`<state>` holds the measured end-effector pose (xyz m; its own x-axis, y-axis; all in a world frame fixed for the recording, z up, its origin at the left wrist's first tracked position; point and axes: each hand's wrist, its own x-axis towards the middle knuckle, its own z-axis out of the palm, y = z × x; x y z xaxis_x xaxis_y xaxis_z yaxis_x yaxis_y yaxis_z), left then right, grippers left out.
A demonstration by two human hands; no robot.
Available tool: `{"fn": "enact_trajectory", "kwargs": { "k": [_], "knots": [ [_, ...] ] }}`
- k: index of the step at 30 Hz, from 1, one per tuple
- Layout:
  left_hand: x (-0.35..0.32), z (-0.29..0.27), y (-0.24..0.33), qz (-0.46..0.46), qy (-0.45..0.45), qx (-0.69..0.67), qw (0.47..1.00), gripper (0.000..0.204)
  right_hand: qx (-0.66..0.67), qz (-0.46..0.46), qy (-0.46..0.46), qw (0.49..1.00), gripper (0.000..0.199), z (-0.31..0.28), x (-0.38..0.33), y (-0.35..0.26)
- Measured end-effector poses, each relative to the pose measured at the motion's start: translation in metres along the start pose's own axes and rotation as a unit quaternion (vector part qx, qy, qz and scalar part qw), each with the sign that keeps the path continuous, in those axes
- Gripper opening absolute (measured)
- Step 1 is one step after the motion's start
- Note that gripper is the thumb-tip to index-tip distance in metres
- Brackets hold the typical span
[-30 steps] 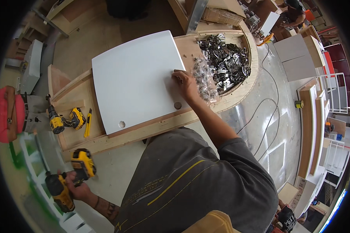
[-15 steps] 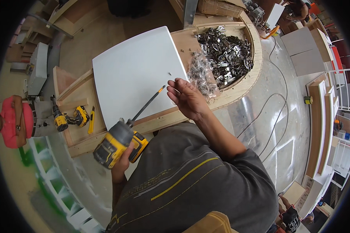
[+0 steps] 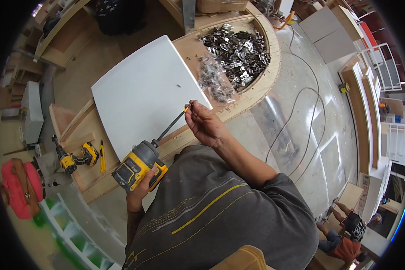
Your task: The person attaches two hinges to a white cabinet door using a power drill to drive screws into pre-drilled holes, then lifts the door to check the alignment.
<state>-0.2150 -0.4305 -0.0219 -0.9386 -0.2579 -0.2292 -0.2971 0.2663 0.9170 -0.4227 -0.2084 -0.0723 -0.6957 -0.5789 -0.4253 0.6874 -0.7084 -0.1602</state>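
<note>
By panel point(image 3: 139, 85), hands point(image 3: 141, 189) point(image 3: 208, 127) gripping driver point(image 3: 135, 166), pinching bit point(image 3: 171, 124) tip.

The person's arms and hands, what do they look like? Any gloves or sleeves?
No gloves: the right hand and left hand are bare. The right sleeve is short, loose and dark grey, matching the shirt, and leaves the forearm uncovered. The left arm is shadowed, so I can't make out its sleeve's end.
</note>
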Motion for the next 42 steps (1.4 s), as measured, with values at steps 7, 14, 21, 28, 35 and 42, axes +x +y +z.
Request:
{"fn": "enact_trajectory", "kwargs": {
  "k": [7, 14, 21, 28, 35, 42],
  "knots": [
    [0.004, 0.010, 0.012, -0.016, 0.010, -0.013, 1.000, 0.026, 0.013, 0.002, 0.001, 1.000, 0.013, -0.009, -0.003, -0.002],
    [0.002, 0.031, 0.009, -0.021, 0.072, -0.041, 0.996, 0.026, 0.050, 0.072, -0.056, 0.995, 0.018, -0.007, 0.008, -0.011],
    [0.006, 0.054, 0.023, 0.026, 0.124, -0.080, 0.989, 0.032, -0.202, 0.060, -0.035, 0.977, 0.043, 0.009, 0.015, -0.067],
    [-0.009, 0.065, 0.029, -0.023, 0.182, -0.140, 0.973, 0.029, -0.831, -0.445, 0.268, 0.198, 0.068, -0.110, 0.107, -0.276],
    [-0.038, 0.060, 0.011, -0.066, 0.193, -0.120, 0.972, 0.033, -0.855, -0.364, 0.303, 0.211, 0.044, -0.168, 0.143, -0.367],
    [-0.052, 0.046, -0.030, -0.017, 0.231, 0.045, 0.972, 0.020, -0.813, -0.405, 0.137, 0.395, 0.034, -0.173, 0.090, -0.361]
  ]
}}
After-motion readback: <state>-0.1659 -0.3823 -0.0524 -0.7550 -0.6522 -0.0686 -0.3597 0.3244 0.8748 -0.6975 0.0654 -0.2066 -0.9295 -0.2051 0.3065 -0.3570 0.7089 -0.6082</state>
